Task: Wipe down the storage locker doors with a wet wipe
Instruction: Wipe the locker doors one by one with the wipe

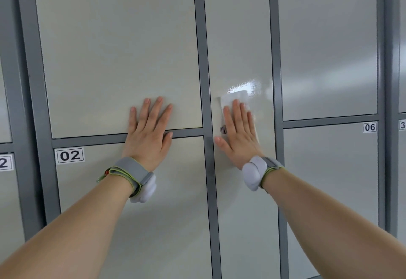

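Grey metal frame (203, 59), seemingly indoor light

We are pressing our right hand (238, 134) flat on a white wet wipe (235, 101) against the tall narrow locker door (241, 37). A shiny wet patch (242, 86) is showing just above the wipe. A small keyhole (223, 129) is peeking out beside our thumb. Our left hand (149, 131) is lying flat with fingers spread, across the grey bar (87, 140) between the big door (118, 48) and the door marked 02 (69, 155). We are wearing grey bands on both wrists.

Locker room: numbered grey locker doors (118, 55)
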`<action>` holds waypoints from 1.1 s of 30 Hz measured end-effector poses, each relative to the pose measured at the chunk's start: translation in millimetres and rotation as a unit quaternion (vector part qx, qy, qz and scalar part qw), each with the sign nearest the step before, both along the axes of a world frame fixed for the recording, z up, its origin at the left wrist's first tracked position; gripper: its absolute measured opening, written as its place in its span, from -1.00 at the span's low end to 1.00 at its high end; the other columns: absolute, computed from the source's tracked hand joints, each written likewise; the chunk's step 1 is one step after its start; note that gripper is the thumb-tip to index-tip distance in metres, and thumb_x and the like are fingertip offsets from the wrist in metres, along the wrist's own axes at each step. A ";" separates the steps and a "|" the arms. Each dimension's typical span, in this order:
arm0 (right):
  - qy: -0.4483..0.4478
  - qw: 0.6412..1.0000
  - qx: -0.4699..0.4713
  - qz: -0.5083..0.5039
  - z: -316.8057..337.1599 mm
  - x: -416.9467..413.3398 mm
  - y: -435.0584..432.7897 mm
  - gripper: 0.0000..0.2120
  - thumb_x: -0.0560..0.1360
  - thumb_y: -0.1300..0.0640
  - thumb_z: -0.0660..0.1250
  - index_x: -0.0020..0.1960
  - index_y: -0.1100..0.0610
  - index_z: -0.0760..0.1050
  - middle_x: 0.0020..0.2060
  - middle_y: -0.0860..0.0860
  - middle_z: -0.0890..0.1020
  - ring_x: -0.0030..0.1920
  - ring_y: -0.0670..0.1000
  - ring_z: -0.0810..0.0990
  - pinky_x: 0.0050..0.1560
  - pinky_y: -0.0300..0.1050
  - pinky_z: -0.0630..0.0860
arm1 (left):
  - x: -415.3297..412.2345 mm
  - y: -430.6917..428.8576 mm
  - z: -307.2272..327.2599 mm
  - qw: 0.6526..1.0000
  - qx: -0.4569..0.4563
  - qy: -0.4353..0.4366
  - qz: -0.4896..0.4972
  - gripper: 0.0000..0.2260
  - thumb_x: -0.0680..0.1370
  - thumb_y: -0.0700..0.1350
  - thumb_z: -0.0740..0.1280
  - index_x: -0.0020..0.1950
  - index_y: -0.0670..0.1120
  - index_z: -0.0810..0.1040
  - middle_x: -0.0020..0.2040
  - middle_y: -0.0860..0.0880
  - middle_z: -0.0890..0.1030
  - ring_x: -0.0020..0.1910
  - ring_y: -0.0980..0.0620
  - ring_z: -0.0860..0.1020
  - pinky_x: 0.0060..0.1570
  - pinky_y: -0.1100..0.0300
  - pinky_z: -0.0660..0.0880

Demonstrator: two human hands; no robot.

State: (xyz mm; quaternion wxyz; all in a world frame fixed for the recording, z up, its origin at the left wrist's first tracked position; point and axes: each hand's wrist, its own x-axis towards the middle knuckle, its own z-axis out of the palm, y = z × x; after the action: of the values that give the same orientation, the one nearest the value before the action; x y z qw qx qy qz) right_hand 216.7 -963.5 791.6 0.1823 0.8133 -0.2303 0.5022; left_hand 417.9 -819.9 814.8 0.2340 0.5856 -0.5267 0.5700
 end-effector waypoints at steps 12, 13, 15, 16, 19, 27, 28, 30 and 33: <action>0.009 0.999 0.006 -0.036 -37.9 -22.4 -13.9 -0.30 0.58 -0.28 -0.23 0.53 0.19 -0.10 0.50 0.22 -0.06 0.51 0.08 -0.23 0.49 -0.03 -0.26 | 3.8 5.1 -7.5 1.000 0.011 -0.005 -0.010 -0.49 0.54 -0.04 0.05 0.48 -0.12 0.19 0.51 -0.17 0.20 0.48 -0.19 0.00 0.43 -0.05 -0.23; -0.013 0.999 0.023 -0.043 -34.5 -22.2 -13.9 -0.28 0.57 -0.30 -0.25 0.53 0.18 -0.14 0.50 0.20 -0.11 0.51 0.07 -0.25 0.48 -0.05 -0.29 | 4.5 5.7 -8.0 1.000 0.012 -0.007 -0.011 -0.49 0.54 -0.05 0.05 0.48 -0.12 0.19 0.50 -0.17 0.20 0.48 -0.19 0.00 0.43 -0.05 -0.23; -0.048 0.996 0.062 -0.042 -21.0 -18.6 -10.5 -0.23 0.51 -0.36 -0.27 0.51 0.13 -0.24 0.49 0.15 -0.23 0.48 0.03 -0.34 0.45 -0.10 -0.39 | 5.0 6.1 -9.1 1.000 0.012 -0.007 -0.014 -0.50 0.54 -0.05 0.05 0.49 -0.12 0.18 0.50 -0.17 0.20 0.48 -0.20 0.00 0.43 -0.05 -0.22; -0.058 0.994 0.084 -0.036 -12.0 -15.9 -6.8 -0.21 0.47 -0.38 -0.28 0.50 0.11 -0.28 0.49 0.12 -0.28 0.46 0.01 -0.39 0.42 -0.13 -0.44 | 4.7 5.9 -9.6 1.000 0.011 -0.007 -0.015 -0.50 0.54 -0.05 0.05 0.49 -0.12 0.18 0.51 -0.17 0.20 0.48 -0.20 0.01 0.43 -0.06 -0.22; -0.074 0.992 0.099 -0.026 11.5 -4.9 3.7 -0.19 0.41 -0.35 -0.30 0.51 0.09 -0.29 0.49 0.11 -0.30 0.42 -0.03 -0.43 0.37 -0.19 -0.51 | 3.8 5.3 -11.2 1.000 0.008 -0.003 -0.015 -0.50 0.54 -0.04 0.05 0.49 -0.11 0.17 0.51 -0.16 0.19 0.48 -0.19 0.00 0.43 -0.05 -0.23; -0.003 0.999 0.025 0.022 6.1 18.8 22.6 -0.19 0.44 -0.41 -0.41 0.50 0.11 -0.25 0.46 0.07 -0.30 0.47 0.07 -0.36 0.43 -0.08 -0.44 | 3.9 6.2 -12.3 1.000 0.009 -0.006 -0.015 -0.50 0.54 -0.04 0.05 0.48 -0.12 0.20 0.50 -0.17 0.21 0.48 -0.19 0.02 0.43 -0.05 -0.24; 0.009 1.000 0.003 0.015 -0.9 19.9 22.2 -0.22 0.48 -0.37 -0.37 0.51 0.13 -0.21 0.48 0.10 -0.24 0.49 0.09 -0.31 0.45 -0.04 -0.40 | 3.8 6.2 -12.4 1.000 0.009 -0.006 -0.015 -0.50 0.54 -0.04 0.05 0.48 -0.12 0.21 0.50 -0.17 0.21 0.48 -0.19 0.02 0.43 -0.05 -0.24; 0.031 0.999 -0.031 -0.006 -16.7 19.2 18.2 -0.26 0.55 -0.32 -0.28 0.53 0.17 -0.10 0.50 0.16 -0.10 0.51 0.13 -0.19 0.48 0.03 -0.29 | 3.7 5.9 -13.0 1.000 0.009 -0.008 -0.013 -0.49 0.53 -0.04 0.05 0.48 -0.12 0.21 0.50 -0.18 0.22 0.48 -0.20 0.02 0.43 -0.06 -0.23; 0.057 0.996 -0.062 -0.023 -34.8 11.7 10.5 -0.31 0.59 -0.29 -0.21 0.52 0.17 -0.01 0.50 0.20 0.02 0.51 0.19 -0.07 0.50 0.08 -0.17 | 4.3 5.0 -13.6 1.000 0.007 -0.009 -0.010 -0.49 0.53 -0.04 0.05 0.48 -0.12 0.21 0.50 -0.18 0.22 0.48 -0.20 0.03 0.43 -0.07 -0.22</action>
State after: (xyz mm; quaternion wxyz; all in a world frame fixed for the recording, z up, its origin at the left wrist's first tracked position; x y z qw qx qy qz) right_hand 228.4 -953.0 756.7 0.2568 0.8222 -0.2068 0.4639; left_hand 422.2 -814.9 801.3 0.2307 0.5770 -0.5387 0.5689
